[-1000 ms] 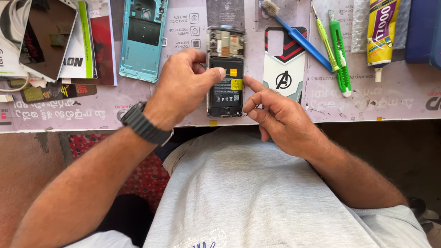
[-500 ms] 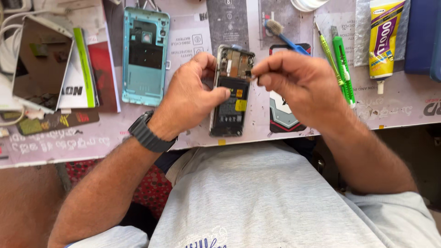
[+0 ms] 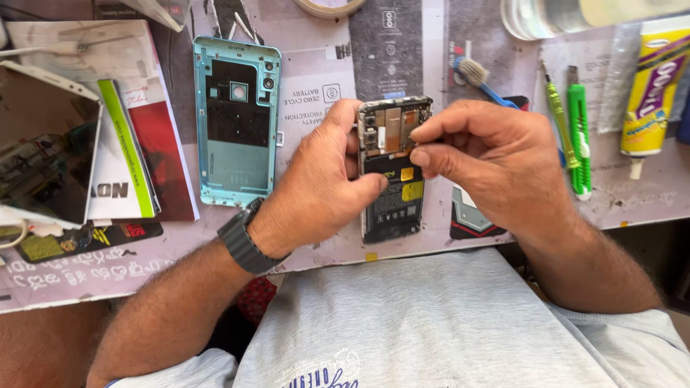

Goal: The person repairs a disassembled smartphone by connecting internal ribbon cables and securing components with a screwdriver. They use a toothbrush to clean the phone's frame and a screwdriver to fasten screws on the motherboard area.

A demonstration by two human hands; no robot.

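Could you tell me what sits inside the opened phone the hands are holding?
Inside the opened phone a black battery with yellow stickers fills the lower part, and metal shields and camera lenses sit on top. The left hand hides its left edge; the right hand pinches at the upper right, covering that corner.

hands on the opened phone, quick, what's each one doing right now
Left hand: closed around the opened phone, gripping its left edge.
Right hand: fingertips pinched together at the phone's upper part; whether they hold anything cannot be told.

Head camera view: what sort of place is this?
Probably a phone repair bench. An opened black phone with bare battery and circuit board is held in both hands, a detached light-blue phone back cover lies beside it, and a yellow glue tube lies nearby.
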